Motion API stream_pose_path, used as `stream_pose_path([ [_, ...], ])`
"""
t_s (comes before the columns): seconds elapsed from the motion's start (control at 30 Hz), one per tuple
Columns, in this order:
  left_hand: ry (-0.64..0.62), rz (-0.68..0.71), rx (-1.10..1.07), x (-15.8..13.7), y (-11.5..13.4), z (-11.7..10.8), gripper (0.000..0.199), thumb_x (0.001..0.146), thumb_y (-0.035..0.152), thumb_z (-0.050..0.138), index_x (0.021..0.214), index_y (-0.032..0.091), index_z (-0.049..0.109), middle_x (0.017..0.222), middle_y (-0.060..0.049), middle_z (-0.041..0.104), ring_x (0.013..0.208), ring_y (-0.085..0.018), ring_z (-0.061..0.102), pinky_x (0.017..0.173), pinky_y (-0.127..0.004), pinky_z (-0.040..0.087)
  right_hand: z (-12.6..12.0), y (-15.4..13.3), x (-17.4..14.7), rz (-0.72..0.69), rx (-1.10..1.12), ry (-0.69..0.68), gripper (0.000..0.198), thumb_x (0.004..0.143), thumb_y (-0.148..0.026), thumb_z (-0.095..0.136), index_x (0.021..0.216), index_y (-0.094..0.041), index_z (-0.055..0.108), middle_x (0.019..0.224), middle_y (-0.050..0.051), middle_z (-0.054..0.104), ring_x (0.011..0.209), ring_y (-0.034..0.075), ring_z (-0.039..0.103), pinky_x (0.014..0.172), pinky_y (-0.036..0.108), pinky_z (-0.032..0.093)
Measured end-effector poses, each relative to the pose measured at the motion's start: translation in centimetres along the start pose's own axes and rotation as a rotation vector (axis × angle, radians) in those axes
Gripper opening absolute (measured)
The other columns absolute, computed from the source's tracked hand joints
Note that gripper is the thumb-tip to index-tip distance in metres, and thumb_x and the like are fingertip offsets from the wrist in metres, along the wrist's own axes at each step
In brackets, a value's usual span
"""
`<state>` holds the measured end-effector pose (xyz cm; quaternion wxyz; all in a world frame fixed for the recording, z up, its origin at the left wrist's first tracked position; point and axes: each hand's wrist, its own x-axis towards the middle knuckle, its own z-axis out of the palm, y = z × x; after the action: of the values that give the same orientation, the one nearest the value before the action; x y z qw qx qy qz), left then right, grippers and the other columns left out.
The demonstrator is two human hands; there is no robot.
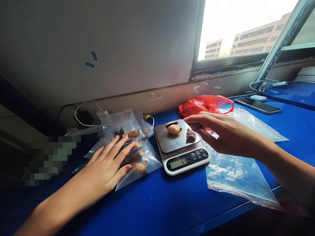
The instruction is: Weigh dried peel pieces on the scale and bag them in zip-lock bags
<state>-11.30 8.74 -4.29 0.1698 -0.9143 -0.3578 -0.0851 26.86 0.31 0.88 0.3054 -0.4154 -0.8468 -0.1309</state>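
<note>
My left hand (108, 160) lies with fingers spread on clear zip bags (154, 160) that hold brown dried pieces (139, 167). To its right stands a small digital scale (167, 144) with a steel plate and a lit display. On the plate sit a few pale brown, shell-like pieces (174, 128) and a darker, rough piece or its reflection (191, 133); I cannot tell which. At the plate's right edge, my right hand (221, 131) pinches a thin, dark, curved piece (196, 125) between its fingers. The exact kind of these pieces is unclear.
Flat clear zip bags (236, 173) lie right of the scale on the blue table (157, 209). Behind my right hand is a red plastic bag (197, 105). A phone (258, 105) rests at the back right. A white cable (76, 114) runs along the wall at left.
</note>
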Motion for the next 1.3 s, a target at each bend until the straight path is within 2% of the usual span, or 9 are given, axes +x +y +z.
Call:
stream_pose_path([
  [0.3,0.011,-0.020,-0.017,0.0,0.1,0.1,0.058,0.106,0.057,0.029,0.161,0.039,0.027,0.168,-0.001,0.031,0.153,-0.036,0.031,0.117,-0.059,0.038,-0.4,-0.1,0.2,-0.064,0.058,0.041,0.026,0.090,-0.002,0.045,0.084,-0.024,0.057,0.092,0.004,0.066,0.086,0.017,0.063,0.072,0.030,0.051],
  [0.5,-0.016,0.002,0.005,0.0,0.0,0.2,0.058,0.106,0.057,0.027,0.161,0.040,0.023,0.168,-0.002,0.030,0.153,-0.036,0.031,0.113,-0.061,0.042,0.3,0.2,-0.1,-0.003,0.095,0.074,0.020,0.085,-0.004,0.053,0.092,-0.023,0.054,0.095,0.005,0.067,0.085,0.018,0.065,0.071,0.030,0.052],
  [0.67,-0.008,0.014,0.018,0.0,-0.1,0.2,0.058,0.107,0.057,0.026,0.162,0.039,0.021,0.168,-0.003,0.031,0.153,-0.037,0.030,0.112,-0.062,0.042,0.3,0.1,0.2,-0.033,0.034,0.162,0.010,0.092,-0.015,0.059,0.093,-0.024,0.063,0.098,0.007,0.067,0.087,0.019,0.066,0.072,0.031,0.053],
  [0.77,0.006,0.004,0.003,-0.1,0.1,0.2,0.058,0.106,0.057,0.028,0.161,0.039,0.024,0.167,-0.002,0.033,0.152,-0.037,0.032,0.113,-0.060,0.042,-0.1,2.4,0.5,0.021,0.028,0.230,0.006,0.094,-0.024,0.061,0.093,-0.022,0.067,0.091,0.006,0.069,0.078,0.017,0.064,0.069,0.029,0.051],
  [0.8,0.013,0.006,-0.001,-0.1,0.1,0.3,0.058,0.106,0.057,0.029,0.161,0.039,0.024,0.167,-0.001,0.033,0.152,-0.036,0.032,0.113,-0.059,0.042,-0.3,3.7,0.4,0.099,0.014,0.246,0.009,0.094,-0.027,0.062,0.090,-0.021,0.067,0.088,0.006,0.068,0.074,0.016,0.062,0.068,0.029,0.049],
  [0.87,0.037,0.012,-0.001,-0.1,0.1,0.4,0.058,0.106,0.056,0.030,0.161,0.040,0.023,0.167,0.000,0.032,0.152,-0.036,0.032,0.113,-0.057,0.042,-0.6,7.1,0.0,0.381,-0.073,0.241,0.017,0.089,-0.033,0.063,0.078,-0.020,0.063,0.077,0.005,0.064,0.067,0.015,0.054,0.066,0.030,0.044],
  [1.0,0.055,0.029,0.013,-0.2,-0.5,0.6,0.058,0.106,0.055,0.030,0.162,0.043,0.018,0.167,0.002,0.032,0.152,-0.036,0.033,0.113,-0.058,0.043,-0.9,13.4,-1.7,0.639,-0.142,0.273,0.022,0.084,-0.034,0.061,0.068,-0.021,0.053,0.063,0.004,0.056,0.059,0.014,0.046,0.058,0.030,0.035],
  [1.13,-0.040,0.049,0.031,-0.2,-1.2,0.3,0.065,0.103,0.055,0.040,0.162,0.044,0.014,0.169,0.002,0.027,0.150,-0.037,0.036,0.108,-0.055,0.049,0.1,16.3,-3.1,0.738,-0.128,0.190,0.030,0.082,-0.043,0.061,0.063,-0.022,0.051,0.059,0.001,0.053,0.057,0.013,0.043,0.056,0.030,0.032],
  [1.3,-0.065,0.037,0.008,-0.2,-1.1,-0.3,0.066,0.103,0.055,0.042,0.162,0.045,0.015,0.169,0.002,0.025,0.150,-0.038,0.036,0.107,-0.055,0.050,2.1,17.1,-3.2,0.700,-0.047,0.013,0.030,0.077,-0.044,0.061,0.058,-0.022,0.051,0.060,0.000,0.054,0.057,0.013,0.045,0.056,0.029,0.034],
])
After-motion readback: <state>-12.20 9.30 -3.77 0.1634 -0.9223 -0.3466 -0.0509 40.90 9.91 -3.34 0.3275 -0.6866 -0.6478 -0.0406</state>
